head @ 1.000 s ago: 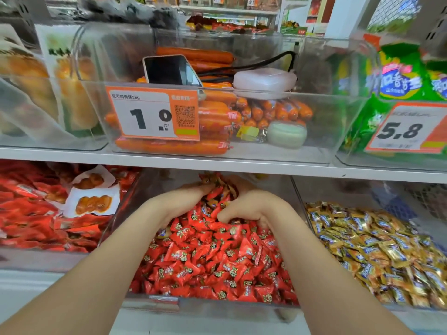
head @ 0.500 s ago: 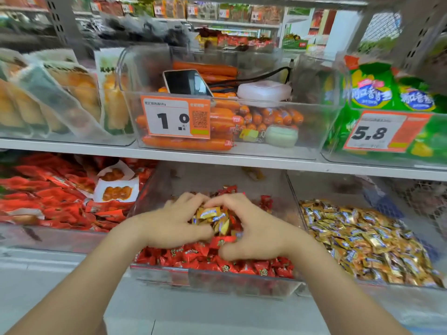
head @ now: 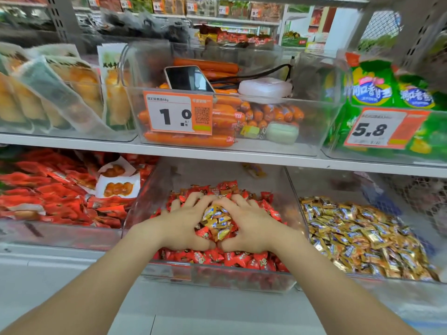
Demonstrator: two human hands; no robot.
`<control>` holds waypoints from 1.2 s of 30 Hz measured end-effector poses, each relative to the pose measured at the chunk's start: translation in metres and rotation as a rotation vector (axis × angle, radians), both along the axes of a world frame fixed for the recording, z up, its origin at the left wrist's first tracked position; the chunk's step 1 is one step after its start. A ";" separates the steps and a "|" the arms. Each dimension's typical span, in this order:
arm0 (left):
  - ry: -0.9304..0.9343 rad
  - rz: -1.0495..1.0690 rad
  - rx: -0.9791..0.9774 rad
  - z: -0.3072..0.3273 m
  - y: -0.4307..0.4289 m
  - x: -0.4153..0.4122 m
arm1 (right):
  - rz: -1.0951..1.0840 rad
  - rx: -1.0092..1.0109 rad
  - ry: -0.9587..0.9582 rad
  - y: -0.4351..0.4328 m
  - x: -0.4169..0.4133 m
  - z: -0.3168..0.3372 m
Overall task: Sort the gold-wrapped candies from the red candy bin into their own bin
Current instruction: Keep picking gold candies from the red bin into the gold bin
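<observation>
Head view only. Shows the left grip (head: 183, 223) and right grip (head: 251, 226) cupped together on top of the red candies (head: 242, 258) in the red candy bin (head: 217, 278), fingers curled round a small heap of gold-wrapped candies (head: 217, 221), thumbs meeting at the near side. Differs from a second ago: found both then dug in at the back of the heap with hardly any gold showing, and half a second ago already closing on the gold. Points, in all likelihood, to a finished gather and a scoop ready to lift, with the carry rightward to the gold bin (head: 326, 187) not yet begun. Places that bin just beside the red one, already filled with a deep layer of the same gold wrappers (head: 362, 235). Seems to catch at least one red piece at the near edge of the scoop, though hard to be sure through the blur; worth shaking out before the drop. As for writing: reads "1.0" beside a QR code on the orange price tag (head: 177, 112) clipped to the sausage bin (head: 314, 131) above, and "5.8" on a second tag (head: 384, 128) to the right. Leaves the small Chinese line on each tag, the characters on the green bags (head: 370, 90) and the print on the candy wrappers too smeared to read.
</observation>
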State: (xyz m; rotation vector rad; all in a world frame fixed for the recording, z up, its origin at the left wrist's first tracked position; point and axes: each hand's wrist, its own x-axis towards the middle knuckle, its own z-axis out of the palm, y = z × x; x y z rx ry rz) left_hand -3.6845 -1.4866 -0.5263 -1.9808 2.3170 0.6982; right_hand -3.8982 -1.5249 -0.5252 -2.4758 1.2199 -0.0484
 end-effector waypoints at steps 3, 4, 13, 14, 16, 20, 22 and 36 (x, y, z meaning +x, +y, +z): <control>0.000 -0.012 -0.076 0.001 -0.003 0.011 | -0.001 -0.008 0.051 -0.003 -0.010 0.004; -0.019 -0.016 -0.102 0.003 -0.002 0.012 | 0.007 -0.008 0.059 -0.002 -0.015 0.006; 0.142 -0.161 -0.345 0.022 0.014 0.001 | -0.011 -0.071 0.042 0.019 -0.036 0.037; 0.109 -0.193 -0.357 0.020 0.013 -0.004 | 0.001 -0.104 -0.021 0.018 -0.035 0.037; 0.052 -0.234 -0.371 0.017 0.011 -0.011 | 0.014 -0.150 -0.158 0.015 -0.034 0.032; 0.040 -0.204 -0.353 0.016 0.007 -0.015 | 0.068 -0.168 -0.169 0.022 -0.015 0.022; 0.061 -0.174 -0.332 0.014 0.005 -0.011 | 0.087 -0.212 -0.103 0.021 -0.005 0.016; 0.333 -0.020 -0.384 0.021 0.008 -0.008 | -0.319 -0.010 -0.606 0.021 -0.018 0.033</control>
